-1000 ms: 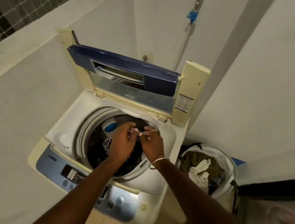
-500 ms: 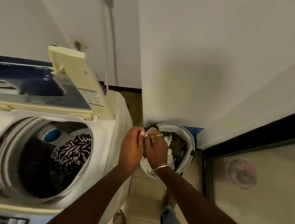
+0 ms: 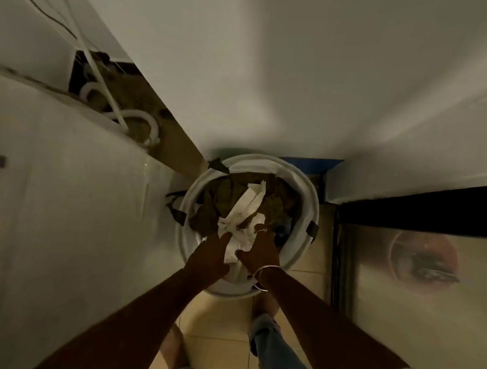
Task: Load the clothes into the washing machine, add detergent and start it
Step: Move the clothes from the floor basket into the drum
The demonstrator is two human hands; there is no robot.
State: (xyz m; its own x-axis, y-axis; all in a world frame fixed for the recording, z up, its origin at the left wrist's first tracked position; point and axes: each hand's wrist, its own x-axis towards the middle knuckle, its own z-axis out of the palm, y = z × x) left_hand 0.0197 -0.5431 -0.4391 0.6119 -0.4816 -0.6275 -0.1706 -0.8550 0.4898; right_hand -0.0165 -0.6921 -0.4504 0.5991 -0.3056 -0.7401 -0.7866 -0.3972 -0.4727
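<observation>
Both hands had left the drum of the white washing machine [image 3: 53, 193]. The left hand [image 3: 213, 255] and right hand [image 3: 260, 248] were now in the round white laundry basket [image 3: 309, 204] beside it. Each grip was closed on the crumpled white cloth [image 3: 243, 211] lying atop brown clothes [image 3: 221, 194], so loading was unfinished.

This is a laundry corner in a home. The white side of a washing machine [image 3: 49, 223] fills the left, with pale hoses [image 3: 149, 122] coiled on the ground behind it. A round white laundry basket [image 3: 309, 210] heaped with clothes [image 3: 222, 200] stands on a beige tiled floor [image 3: 220, 321], squeezed in against plain white walls [image 3: 280, 67]. On the right is a glass door [image 3: 417, 325] in a dark frame.
</observation>
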